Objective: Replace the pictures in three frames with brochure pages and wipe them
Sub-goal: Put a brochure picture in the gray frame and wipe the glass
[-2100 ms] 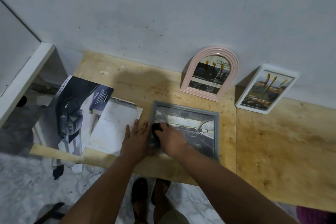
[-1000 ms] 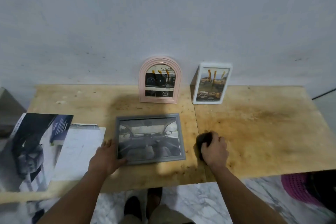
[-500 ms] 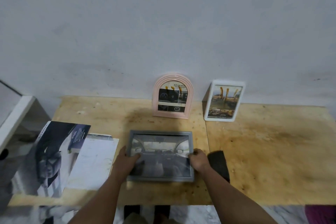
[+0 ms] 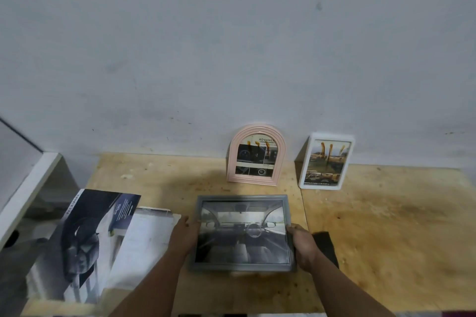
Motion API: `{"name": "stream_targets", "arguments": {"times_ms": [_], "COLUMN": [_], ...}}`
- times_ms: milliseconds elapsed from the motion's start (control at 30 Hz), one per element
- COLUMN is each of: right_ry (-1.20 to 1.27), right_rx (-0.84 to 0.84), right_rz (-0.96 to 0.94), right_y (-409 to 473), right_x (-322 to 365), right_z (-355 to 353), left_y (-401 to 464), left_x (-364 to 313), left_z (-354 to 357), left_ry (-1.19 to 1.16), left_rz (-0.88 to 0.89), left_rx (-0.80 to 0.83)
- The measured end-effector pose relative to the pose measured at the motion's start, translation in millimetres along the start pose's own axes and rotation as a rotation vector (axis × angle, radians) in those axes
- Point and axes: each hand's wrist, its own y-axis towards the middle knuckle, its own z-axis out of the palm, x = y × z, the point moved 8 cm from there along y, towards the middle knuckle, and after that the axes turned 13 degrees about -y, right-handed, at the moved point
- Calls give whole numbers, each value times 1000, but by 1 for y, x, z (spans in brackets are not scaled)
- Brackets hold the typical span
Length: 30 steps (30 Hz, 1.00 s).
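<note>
Grey frame (image 4: 242, 233), showing a car-interior page, sits near the front edge of the worktop (image 4: 386, 239), gripped at both short sides. Left hand (image 4: 184, 237) curls round its left edge, thumb lying over the front rim; right hand (image 4: 302, 246) curls round its right edge the same way. Whether the frame lies flat or is raised off the wood cannot be told, though a shadow shows under its near edge.

Black cloth (image 4: 325, 247) lies on the worktop just beside the right hand, partly hidden by it. Behind the grey frame, a pink arched frame (image 4: 255, 156) stands upright against the wall (image 4: 231, 46), holding a page with car details. Just to its right a white frame (image 4: 325, 161) leans against the same wall with a page of yellowish vehicles. To the left, an open brochure (image 4: 85, 242) overhangs the worktop's left end, and a pale sheet (image 4: 144, 242) lies between it and the left hand.
</note>
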Motion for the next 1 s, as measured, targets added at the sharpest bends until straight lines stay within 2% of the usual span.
{"name": "stream_targets", "arguments": {"times_ms": [67, 200, 400, 533, 700, 1000], "right_ry": [33, 73, -204, -412, -520, -562], "right_rx": [30, 61, 61, 52, 41, -55], "right_rz": [-12, -41, -175, -280, -391, -393], "right_y": [-1, -5, -21, -22, -20, 2], "right_x": [6, 29, 86, 123, 170, 212], "right_z": [7, 32, 87, 136, 191, 231], "left_y": [5, 18, 43, 61, 86, 141], "left_x": [-9, -23, -33, -51, -92, -124], "left_z": [-5, -36, -96, -146, -197, -209], "left_ry": [-12, -204, -366, -352, -257, -176], "left_rz": [17, 12, -72, 9, 163, 201], "left_rx": [5, -30, -4, -148, -318, -210]}}
